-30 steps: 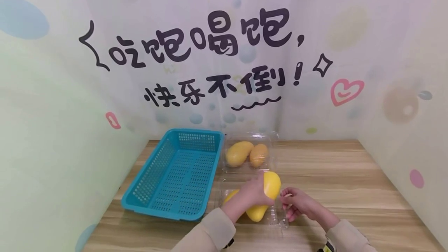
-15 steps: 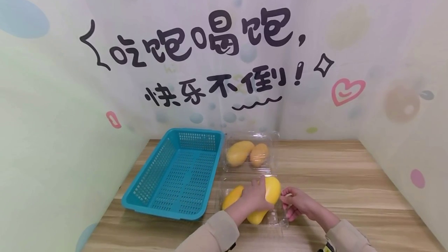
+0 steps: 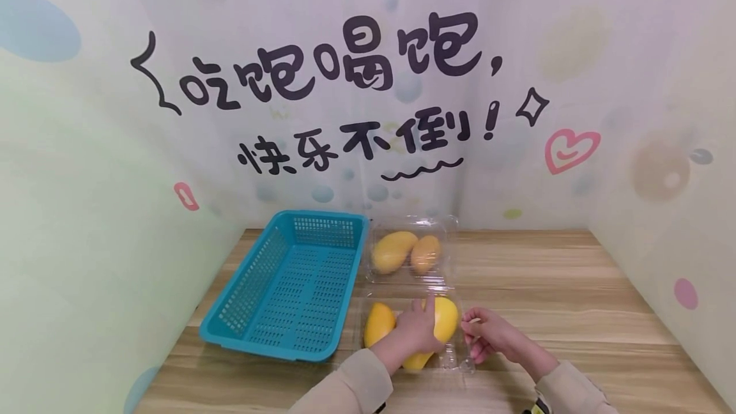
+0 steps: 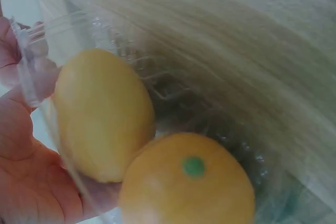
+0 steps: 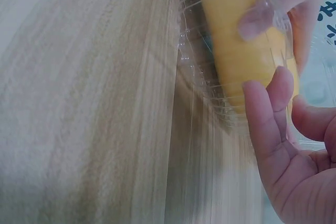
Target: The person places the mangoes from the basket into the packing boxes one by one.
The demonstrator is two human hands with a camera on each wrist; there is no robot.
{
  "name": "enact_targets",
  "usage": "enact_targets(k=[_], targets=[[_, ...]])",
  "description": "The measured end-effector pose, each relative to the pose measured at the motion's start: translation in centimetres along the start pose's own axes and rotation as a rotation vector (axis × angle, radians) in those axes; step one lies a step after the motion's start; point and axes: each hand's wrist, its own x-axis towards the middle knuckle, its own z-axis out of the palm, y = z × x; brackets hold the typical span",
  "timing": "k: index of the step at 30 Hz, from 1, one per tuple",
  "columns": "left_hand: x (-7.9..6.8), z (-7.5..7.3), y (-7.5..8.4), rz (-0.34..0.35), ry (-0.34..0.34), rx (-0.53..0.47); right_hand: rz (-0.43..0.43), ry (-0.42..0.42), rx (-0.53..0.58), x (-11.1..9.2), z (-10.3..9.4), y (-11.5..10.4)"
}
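My left hand (image 3: 415,332) grips a yellow mango (image 3: 445,315) and holds it low inside the near clear plastic container (image 3: 460,358). A second mango (image 3: 379,324) lies in that container just to the left. The left wrist view shows the held mango (image 4: 100,114) against my palm, beside the other mango (image 4: 189,182), which has a green sticker. My right hand (image 3: 489,336) pinches the container's right edge. In the right wrist view the held mango (image 5: 236,45) sits behind clear plastic, close to my right hand's fingers (image 5: 268,114).
A blue perforated basket (image 3: 264,342) stands to the left on the wooden table (image 3: 546,286). Behind the near container is another clear container (image 3: 450,225) holding two mangoes (image 3: 393,251). Printed walls close in the back and both sides.
My left hand has lowered the mango down into the near container, beside the other mango. My right hand has stayed at the container's edge.
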Motion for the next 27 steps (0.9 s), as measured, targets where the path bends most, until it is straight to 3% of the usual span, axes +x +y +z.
enact_targets(k=[12, 16, 21, 24, 27], targets=[[-0.2, 0.7, -0.7, 0.027, 0.022, -0.042, -0.003, -0.001, 0.0, 0.0, 0.1, -0.1], [-0.4, 0.0, -1.6, 0.054, 0.12, -0.08, -0.002, -0.005, 0.006, -0.1, 0.2, -0.1], [-1.3, -1.6, -3.1, 0.015, 0.259, -0.26, -0.002, -0.007, 0.004, -0.2, 0.1, 0.0], [-1.7, -2.1, -4.2, -0.02, 0.299, -0.377, 0.0, -0.003, -0.004, -0.4, -0.1, 0.0], [-2.0, -2.1, -5.2, -0.058, 0.291, -0.445, 0.0, 0.002, -0.013, -0.7, -0.3, 0.1]])
